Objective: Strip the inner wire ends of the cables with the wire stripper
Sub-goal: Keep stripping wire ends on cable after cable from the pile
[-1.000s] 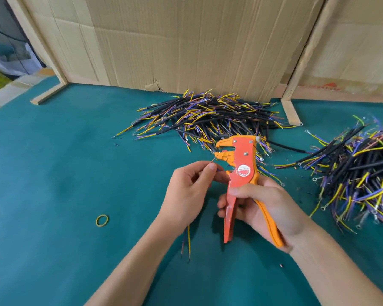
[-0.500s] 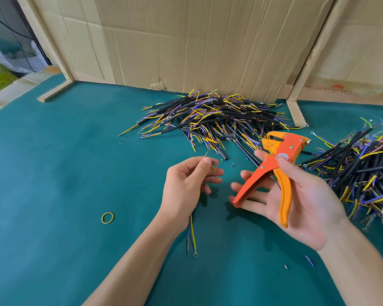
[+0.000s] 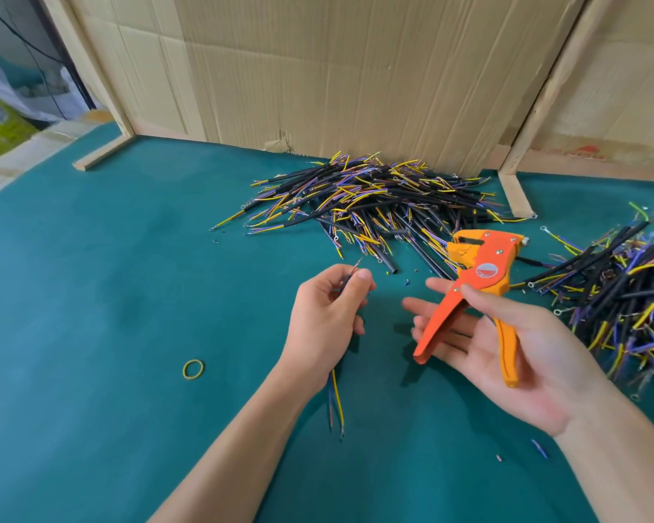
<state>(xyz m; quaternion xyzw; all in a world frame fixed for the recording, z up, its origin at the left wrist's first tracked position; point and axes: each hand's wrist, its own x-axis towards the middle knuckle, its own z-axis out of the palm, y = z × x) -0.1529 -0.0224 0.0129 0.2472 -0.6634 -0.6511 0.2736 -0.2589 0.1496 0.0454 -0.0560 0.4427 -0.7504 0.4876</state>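
Nearest on the green bench [image 3: 91,371], small offcuts of wire insulation [image 3: 539,448] lie to the right, between the two forearms and close to the right wrist. Just beyond, the left hand [image 3: 327,318] has its grip curled round a cable [image 3: 337,400], thumb pressed to forefinger; the cable's blue, yellow and reddish inner wires hang out below the hand toward the near side, and a thin bared wire tip [image 3: 357,264] pokes out above the thumb. To the right of it, apart from the left hand, the right hand [image 3: 506,345] lies palm up with the orange wire stripper [image 3: 476,292] resting across it: the fingers are stretched almost straight under the red handle, the thumb presses on the tool near its pivot, and the orange handle lies along the palm, so the grip is spread rather than closed, and the handles stand splayed apart. The stripper's head points to the far left, clear of the cable. A yellow rubber band [image 3: 193,369] lies flat on the bench to the left of the left forearm. Farther off, a heap of black-sheathed cables [image 3: 374,205] with yellow and purple wire ends is spread at the middle far side, and a second heap [image 3: 627,288] sits at the right edge. Behind them a cardboard wall [image 3: 337,69] in a wooden frame [image 3: 514,190] closes the far side.
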